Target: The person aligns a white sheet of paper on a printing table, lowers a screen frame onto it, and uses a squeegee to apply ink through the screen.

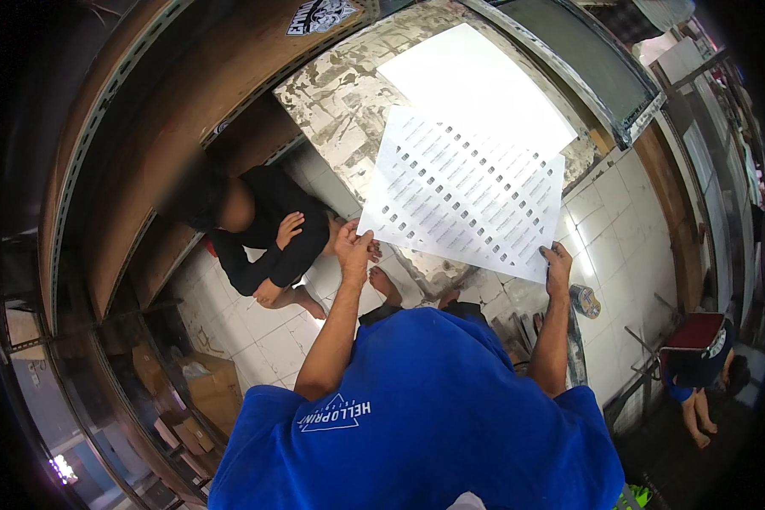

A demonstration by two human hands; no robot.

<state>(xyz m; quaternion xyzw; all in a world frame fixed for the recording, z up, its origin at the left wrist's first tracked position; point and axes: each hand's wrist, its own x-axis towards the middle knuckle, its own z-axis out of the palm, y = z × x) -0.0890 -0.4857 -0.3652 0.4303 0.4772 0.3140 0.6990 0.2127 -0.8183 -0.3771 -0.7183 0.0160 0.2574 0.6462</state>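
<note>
Between my two hands a large white printed sheet is stretched out, covered in rows of small dark marks and grey text. My left hand pinches its near left corner. At the near right corner my right hand grips it between thumb and fingers. The sheet's far part lies over a worn, paint-spotted table, and its near edge hangs out in front of the table. Beyond it, a stack of blank white paper rests on the table, partly covered by the printed sheet.
A framed screen stands at the table's far right. On the left, a person in black sits near wooden shelving. A tin is on the tiled floor by my right arm. Another person is beside a red chair.
</note>
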